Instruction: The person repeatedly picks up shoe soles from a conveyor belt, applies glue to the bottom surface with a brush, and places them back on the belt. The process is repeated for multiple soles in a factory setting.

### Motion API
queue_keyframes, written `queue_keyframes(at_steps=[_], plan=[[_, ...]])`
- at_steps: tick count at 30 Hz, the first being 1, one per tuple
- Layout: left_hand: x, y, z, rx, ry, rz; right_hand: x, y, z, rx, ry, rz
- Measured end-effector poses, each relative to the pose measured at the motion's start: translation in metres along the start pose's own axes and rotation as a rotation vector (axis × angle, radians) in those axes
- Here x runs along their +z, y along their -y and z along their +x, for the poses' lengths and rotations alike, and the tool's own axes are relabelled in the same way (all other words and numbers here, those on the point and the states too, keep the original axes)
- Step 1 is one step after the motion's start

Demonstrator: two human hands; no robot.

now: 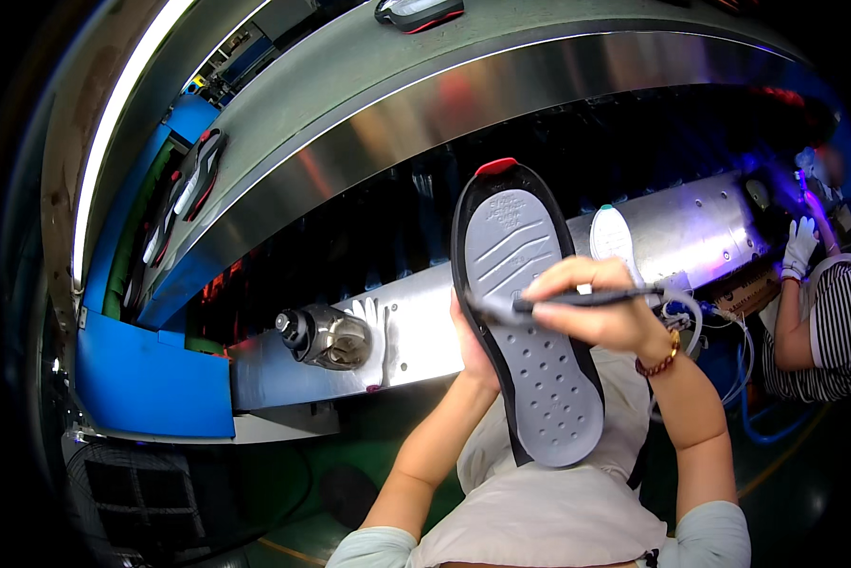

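The left hand (476, 354) holds the big gray shoe sole (546, 383) up over the lap (539, 516), most of its fingers hidden behind it. The right hand (607, 314) pinches a black brush (624, 296), fingers close together, the blurry tip over the sole's left side

A metal bench (423, 327) is carrying a bottle (345, 341) and white glove (376, 355) toward eight o'clock, and a white sole (613, 234) near three. The belt (297, 90) is bearing dark soles (420, 13) at ten and twelve.
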State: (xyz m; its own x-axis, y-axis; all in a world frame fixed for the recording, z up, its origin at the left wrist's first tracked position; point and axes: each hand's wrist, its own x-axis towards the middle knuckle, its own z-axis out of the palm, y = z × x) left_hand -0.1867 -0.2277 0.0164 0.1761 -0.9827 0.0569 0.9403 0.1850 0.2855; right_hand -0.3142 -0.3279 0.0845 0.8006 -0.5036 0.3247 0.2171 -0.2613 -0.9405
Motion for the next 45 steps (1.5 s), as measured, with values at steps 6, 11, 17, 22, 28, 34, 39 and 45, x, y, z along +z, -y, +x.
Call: queue_keyframes(at_steps=[6, 11, 17, 22, 28, 34, 39, 45], plan=[[0.016, -0.008, 0.0, 0.182, -0.279, 0.327, -0.01, 0.02, -0.014, 0.262, 0.075, 0.308], [0.01, -0.018, 0.013, 0.269, -0.169, 0.334, -0.008, 0.008, -0.02, -0.07, 0.27, 0.052], [0.019, -0.029, 0.022, 0.322, -0.062, 0.335, -0.015, 0.007, -0.027, 0.158, 0.123, 0.144], [0.026, -0.038, 0.02, 0.291, 0.103, 0.278, -0.014, 0.01, -0.038, -0.145, 0.349, 0.042], [0.029, -0.043, 0.026, 0.344, 0.202, 0.202, -0.012, 0.003, -0.047, -0.134, 0.254, -0.155], [0.029, -0.051, 0.023, 0.343, 0.242, 0.194, -0.016, -0.003, -0.06, 0.081, 0.045, 0.116], [0.031, -0.052, 0.019, 0.365, 0.13, 0.261, -0.02, -0.008, -0.067, -0.063, 0.3, -0.026], [0.035, -0.056, 0.025, 0.384, 0.141, 0.331, -0.019, -0.015, -0.066, 0.186, 0.073, 0.149]])
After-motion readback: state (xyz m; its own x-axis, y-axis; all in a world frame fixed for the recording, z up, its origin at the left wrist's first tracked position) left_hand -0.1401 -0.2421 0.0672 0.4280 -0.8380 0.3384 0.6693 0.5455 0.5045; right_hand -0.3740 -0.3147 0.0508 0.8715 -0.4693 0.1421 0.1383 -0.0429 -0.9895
